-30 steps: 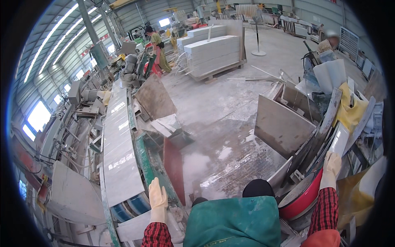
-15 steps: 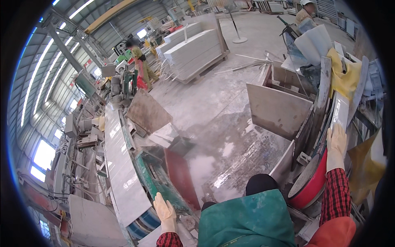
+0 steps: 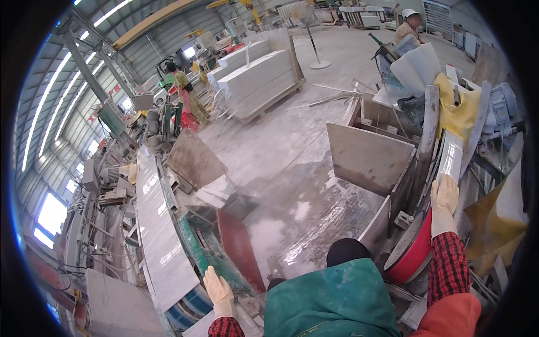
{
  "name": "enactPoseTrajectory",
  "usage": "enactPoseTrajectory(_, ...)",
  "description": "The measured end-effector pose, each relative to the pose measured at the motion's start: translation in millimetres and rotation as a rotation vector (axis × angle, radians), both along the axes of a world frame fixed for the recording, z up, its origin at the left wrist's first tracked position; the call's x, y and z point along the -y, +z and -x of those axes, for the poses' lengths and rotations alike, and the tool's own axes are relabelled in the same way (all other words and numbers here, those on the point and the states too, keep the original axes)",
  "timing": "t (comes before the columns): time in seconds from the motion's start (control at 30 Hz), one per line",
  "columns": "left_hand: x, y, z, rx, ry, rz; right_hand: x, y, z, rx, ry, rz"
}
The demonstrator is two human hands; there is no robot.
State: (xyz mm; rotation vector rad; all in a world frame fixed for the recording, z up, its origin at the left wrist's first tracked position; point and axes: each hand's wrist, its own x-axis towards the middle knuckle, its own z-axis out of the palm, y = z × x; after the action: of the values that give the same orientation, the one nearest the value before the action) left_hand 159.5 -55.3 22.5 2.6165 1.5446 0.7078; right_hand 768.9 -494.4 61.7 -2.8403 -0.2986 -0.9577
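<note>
My right hand [image 3: 444,205], in a cream rubber glove, lies flat with fingers stretched over the near end of a glossy white stone strip [image 3: 451,154]. That strip lies on the machine at the right, just beyond a red-rimmed wheel [image 3: 414,250]. My left hand [image 3: 219,292], gloved the same way, is raised with its fingers extended and nothing in them. It is beside a green metal frame [image 3: 193,242] and close to the near end of a long pale stone slab [image 3: 159,227]; whether it touches the frame I cannot tell.
Below me a green apron [image 3: 331,295] covers my lap. Grey boards [image 3: 368,157] stand ahead on the right, over a wet floor [image 3: 306,224]. Farther off are stacked white slabs [image 3: 255,78], a person [image 3: 182,90] at the left and another person [image 3: 407,31] at the far right.
The whole view has shifted slightly, so most things appear a little farther left. Both hands keep nearly the same places and poses beside the machines.
</note>
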Motion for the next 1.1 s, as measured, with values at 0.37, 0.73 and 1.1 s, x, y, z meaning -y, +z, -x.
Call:
enactPoseTrajectory(0.37, -6.5, -9.3, 7.3, 0.021, -0.004, 0.005, -0.2, 0.2, 10.9, -0.035, 0.028, -0.015)
enactPoseTrajectory(0.73, -8.3, -13.0, 7.9, 0.04, -0.048, -0.107, 2.2, -4.2, 19.0, -0.01, 0.073, -0.045)
enactPoseTrajectory(1.1, -7.1, -10.9, 6.8, 0.073, -0.053, -0.125, -3.7, 4.9, 37.6, -0.05, 0.07, -0.047)
